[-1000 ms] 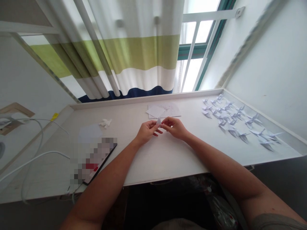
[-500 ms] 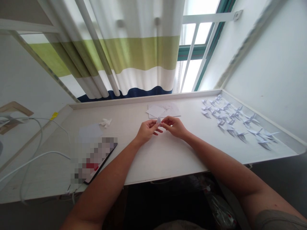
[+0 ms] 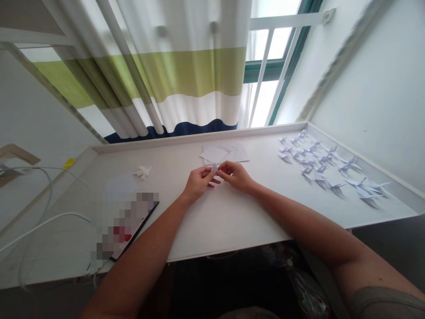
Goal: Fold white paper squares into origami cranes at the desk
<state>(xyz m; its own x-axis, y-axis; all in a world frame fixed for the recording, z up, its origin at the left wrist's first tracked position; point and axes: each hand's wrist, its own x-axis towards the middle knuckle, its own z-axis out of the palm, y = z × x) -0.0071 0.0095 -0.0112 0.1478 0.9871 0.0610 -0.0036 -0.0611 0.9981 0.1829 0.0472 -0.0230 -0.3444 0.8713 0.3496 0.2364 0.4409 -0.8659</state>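
Along the window desk, starting at the far left, a white cable (image 3: pixel 33 226) loops over the pale desktop (image 3: pixel 226 221), and a yellow tag (image 3: pixel 68 163) sits out at the desk's edge. Moving right, there's a flat dark-edged device (image 3: pixel 124 226), its surface blurred out, with a pale sheet of paper (image 3: pixel 119 187) just beyond it and a small crumpled white paper scrap (image 3: pixel 142 172) close by. Now to the centre: the left hand (image 3: pixel 199 184) and the right hand (image 3: pixel 235 176) are together, fingertips closed on a small folded paper piece (image 3: pixel 214 167), which stands up between them, raised over the desk. Just past it lie loose paper squares (image 3: pixel 226 153), with a striped curtain (image 3: pixel 182 75) hanging behind. And over on the right, a big flock of white origami cranes (image 3: pixel 318 166) fills the desk, spread out in rows along the wall (image 3: pixel 365 88), well apart from the hands.
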